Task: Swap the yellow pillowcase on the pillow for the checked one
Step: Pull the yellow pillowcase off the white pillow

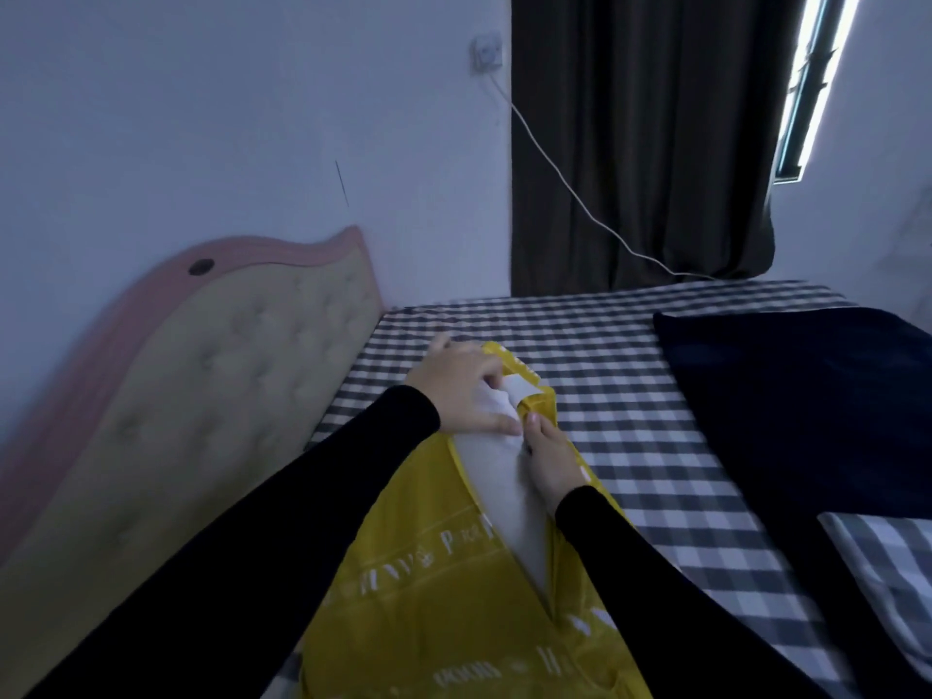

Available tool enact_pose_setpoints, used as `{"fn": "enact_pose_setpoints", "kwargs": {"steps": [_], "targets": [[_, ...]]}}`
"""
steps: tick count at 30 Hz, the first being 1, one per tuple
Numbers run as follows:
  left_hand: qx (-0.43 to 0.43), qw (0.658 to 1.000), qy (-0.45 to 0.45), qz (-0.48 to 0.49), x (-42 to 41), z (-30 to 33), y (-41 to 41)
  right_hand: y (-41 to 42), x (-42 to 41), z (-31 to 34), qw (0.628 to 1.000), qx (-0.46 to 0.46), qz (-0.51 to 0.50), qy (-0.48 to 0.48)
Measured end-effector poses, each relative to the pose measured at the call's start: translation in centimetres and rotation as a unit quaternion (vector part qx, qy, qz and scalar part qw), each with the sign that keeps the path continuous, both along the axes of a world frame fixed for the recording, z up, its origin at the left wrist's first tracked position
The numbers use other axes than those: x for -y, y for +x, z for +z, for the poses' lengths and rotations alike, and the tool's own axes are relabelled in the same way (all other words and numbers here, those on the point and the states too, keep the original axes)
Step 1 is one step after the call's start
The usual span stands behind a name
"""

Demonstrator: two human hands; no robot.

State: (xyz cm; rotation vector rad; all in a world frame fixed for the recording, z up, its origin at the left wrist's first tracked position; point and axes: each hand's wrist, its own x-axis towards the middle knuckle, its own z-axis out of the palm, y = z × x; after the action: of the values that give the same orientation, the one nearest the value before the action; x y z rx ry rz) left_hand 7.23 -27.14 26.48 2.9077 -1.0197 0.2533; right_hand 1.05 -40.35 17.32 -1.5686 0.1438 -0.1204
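A pillow in a yellow pillowcase [428, 587] with pale lettering lies lengthwise on the bed in front of me. The case's opening gapes along its top, and the white pillow [504, 496] shows through the slit. My left hand [461, 391] grips the white pillow's far corner at the open end. My right hand [547, 456] pinches the yellow edge of the opening just beside it. A folded checked pillowcase [887, 572] lies at the right edge of the bed, partly cut off by the frame.
The bed has a grey-and-white checked sheet [605, 396]. A dark navy blanket [817, 411] covers its right side. A padded pink-trimmed headboard [201, 370] stands at left. A white cable [565, 179] runs from a wall socket to the bed, before dark curtains [640, 143].
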Motion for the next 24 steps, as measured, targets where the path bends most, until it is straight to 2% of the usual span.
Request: {"fn": "enact_pose_setpoints", "kwargs": {"steps": [3, 6, 10, 13, 14, 16, 18, 22, 24], "targets": [[0.023, 0.995, 0.053, -0.079, 1.4, -1.7, -0.3, -0.5, 0.5, -0.1, 0.997, -0.009, 0.06, 0.047], [0.051, 0.99, 0.103, -0.079, 1.1, -2.1, 0.0, -0.6, 0.6, 0.2, 0.999, -0.022, 0.043, 0.024], [0.03, 0.997, 0.075, -0.016, -1.6, -1.9, 0.7, -1.9, 1.2, 0.1, 0.986, -0.039, 0.055, -0.153], [0.026, 0.998, 0.043, 0.041, -3.7, -1.6, 1.5, -4.6, 0.6, -2.0, 0.93, -0.098, 0.028, -0.353], [0.027, 0.997, 0.04, 0.057, -4.3, -1.6, 1.8, -5.4, 0.2, -2.3, 0.915, -0.099, 0.003, -0.392], [0.037, 0.995, 0.055, 0.076, -4.8, -1.3, 1.6, -5.9, -0.4, -2.4, 0.926, -0.041, -0.03, -0.374], [0.063, 0.994, 0.075, 0.056, -4.3, -1.1, 0.9, -5.7, -0.8, -2.1, 0.953, 0.016, -0.039, -0.299], [0.069, 0.989, 0.089, -0.099, -2.4, -2.5, -1.5, -4.9, -1.2, -1.2, 0.977, 0.092, -0.069, -0.18], [0.059, 0.987, 0.094, -0.12, -2.4, -3.9, -2.1, -4.5, -1.2, -0.6, 0.982, 0.101, -0.076, -0.139]]}}
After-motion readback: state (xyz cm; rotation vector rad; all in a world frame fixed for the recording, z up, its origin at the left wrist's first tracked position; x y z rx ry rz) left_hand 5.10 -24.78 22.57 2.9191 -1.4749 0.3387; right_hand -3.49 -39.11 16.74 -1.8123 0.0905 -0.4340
